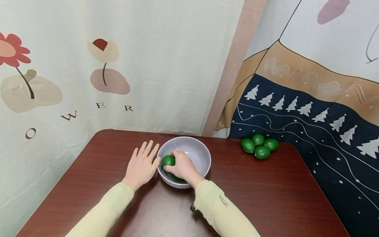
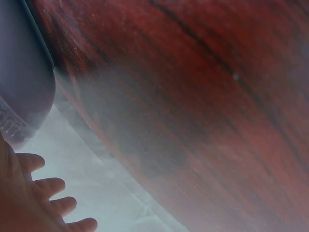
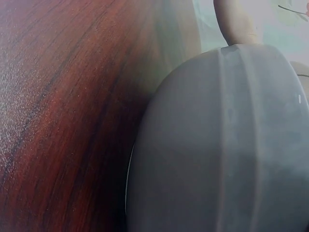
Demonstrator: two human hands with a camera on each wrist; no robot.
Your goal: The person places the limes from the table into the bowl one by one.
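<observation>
A lavender-grey bowl (image 1: 202, 154) stands on the table. Inside its left part my right hand (image 1: 184, 166) grips a green lime (image 1: 168, 160) between thumb and fingers. More green, seemingly another lime (image 1: 177, 178), shows under that hand, mostly hidden by it. My left hand (image 1: 139, 168) has its fingers spread and straight, with the thumb at the bowl's left rim. In the left wrist view the left hand's fingers (image 2: 55, 188) extend near the bowl (image 2: 24, 72). The bowl's outer wall (image 3: 188, 145) fills much of the right wrist view, where the held lime is hidden.
Several green limes (image 1: 262, 152) lie grouped at the back right of the dark red wooden table (image 1: 251, 187). Behind the table hang a pale flower-print curtain (image 1: 171, 65) and a navy cloth with white trees (image 1: 284, 121).
</observation>
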